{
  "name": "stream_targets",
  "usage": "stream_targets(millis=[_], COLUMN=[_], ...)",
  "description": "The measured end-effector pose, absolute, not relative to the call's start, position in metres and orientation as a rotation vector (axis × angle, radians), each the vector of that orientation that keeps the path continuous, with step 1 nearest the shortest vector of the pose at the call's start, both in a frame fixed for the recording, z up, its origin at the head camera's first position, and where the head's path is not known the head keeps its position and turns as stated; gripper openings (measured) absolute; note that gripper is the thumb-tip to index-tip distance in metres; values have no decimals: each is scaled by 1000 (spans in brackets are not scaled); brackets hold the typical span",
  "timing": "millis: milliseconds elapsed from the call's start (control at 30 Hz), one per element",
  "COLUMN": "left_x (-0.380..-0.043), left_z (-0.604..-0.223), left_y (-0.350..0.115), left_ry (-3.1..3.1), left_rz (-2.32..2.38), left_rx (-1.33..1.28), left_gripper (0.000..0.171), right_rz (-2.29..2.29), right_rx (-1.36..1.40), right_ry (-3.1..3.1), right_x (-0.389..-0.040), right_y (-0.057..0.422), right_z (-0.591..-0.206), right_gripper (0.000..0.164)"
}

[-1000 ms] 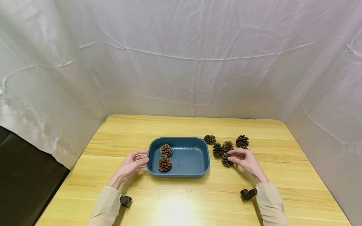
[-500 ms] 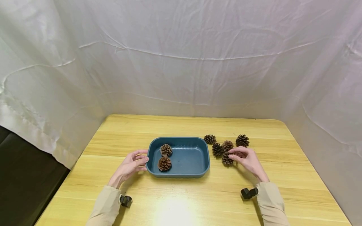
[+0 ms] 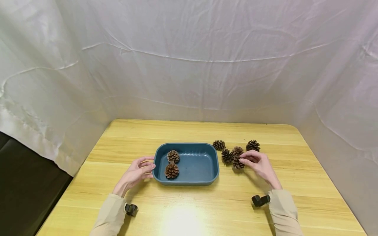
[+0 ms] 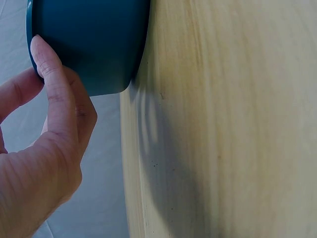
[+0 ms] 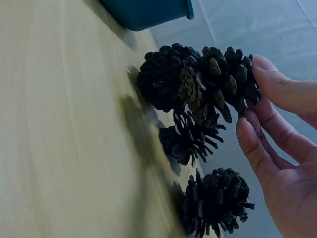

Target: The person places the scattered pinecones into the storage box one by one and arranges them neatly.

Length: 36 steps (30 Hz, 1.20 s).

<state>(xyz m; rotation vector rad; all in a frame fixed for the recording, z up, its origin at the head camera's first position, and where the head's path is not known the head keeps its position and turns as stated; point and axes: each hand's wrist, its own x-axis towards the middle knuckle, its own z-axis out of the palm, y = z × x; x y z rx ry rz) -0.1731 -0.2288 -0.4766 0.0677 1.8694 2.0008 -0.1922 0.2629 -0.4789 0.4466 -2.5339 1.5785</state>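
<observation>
My left hand [image 3: 136, 172] holds the left end of a blue plastic basin [image 3: 189, 183], the thumb at its rim and the other fingers against the outer wall. Inside the basin, toward its left end, two brown pine cones [image 3: 172, 170] lie one behind the other. To the right of it, my right hand [image 3: 261, 167] pinches a pine cone [image 5: 225, 82] between thumb and fingertips. In the right wrist view this cone is raised off the table and overlaps another pine cone [image 5: 163, 74]; whether they touch I cannot tell.
Several other pine cones lie loosely grouped right of the basin, among them a dark one [image 3: 227, 157], one at the back [image 3: 219, 145] and one behind my right hand [image 3: 253, 146]. The wooden table [image 3: 189, 209] ends at a hanging white curtain [image 3: 200, 65].
My right hand has shifted slightly up and to the right, bringing the pinched pine cone along. My left hand and the basin stay where they were.
</observation>
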Motion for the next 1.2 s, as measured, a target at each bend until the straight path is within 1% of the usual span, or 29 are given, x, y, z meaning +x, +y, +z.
stream_targets(millis=[167, 600, 1200], left_x=[-173, -172, -173], left_z=[-475, -475, -478], left_y=[-229, -229, -231], left_ry=[1868, 1872, 1880], left_rz=[2000, 2007, 1999], left_rx=[69, 73, 75], left_gripper=[59, 59, 57], right_rz=[1560, 1561, 1711], right_rx=[428, 491, 549], right_ry=[-2531, -2466, -2395], right_x=[-193, -197, -201], right_y=[263, 250, 215], right_z=[-476, -465, -450], right_gripper=[17, 12, 14])
